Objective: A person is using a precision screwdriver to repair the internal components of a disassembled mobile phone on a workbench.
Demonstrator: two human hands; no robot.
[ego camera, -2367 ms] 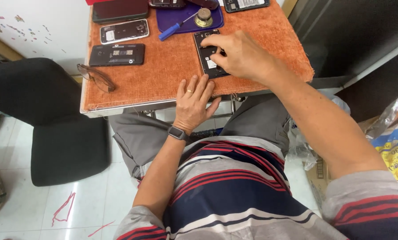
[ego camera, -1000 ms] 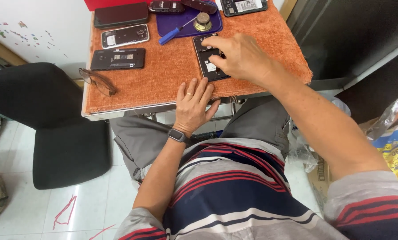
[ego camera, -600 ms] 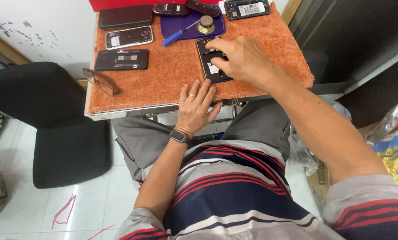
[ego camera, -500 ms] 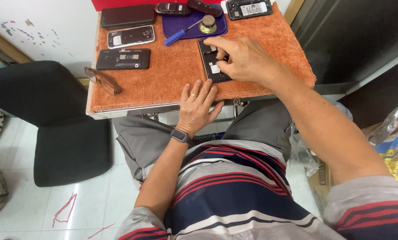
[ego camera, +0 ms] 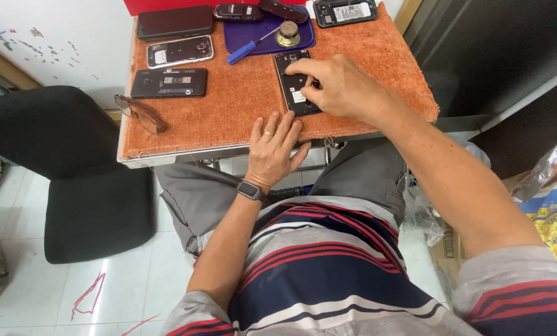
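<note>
A black phone with its back cover off [ego camera: 296, 99] lies on the orange cloth of a small table [ego camera: 229, 106]. My right hand [ego camera: 344, 87] covers its right side, with curled fingers and thumb pinching at a part near the phone's middle edge. Just below it, at the table's near edge, my left hand [ego camera: 275, 149] rests flat with fingers apart and holds nothing; it wears a ring and a dark wristband. What my right fingertips grip is hidden.
A blue screwdriver [ego camera: 248, 51] and a round metal part [ego camera: 287, 34] lie on a purple mat [ego camera: 253, 34]. Several other phones [ego camera: 169, 83] lie at the left and back. Glasses [ego camera: 140, 114] sit near the left edge. A black chair [ego camera: 54, 162] stands left.
My right hand stays on the opened phone, its fingers shifting slightly. My left hand has not moved. The view has tilted a little.
</note>
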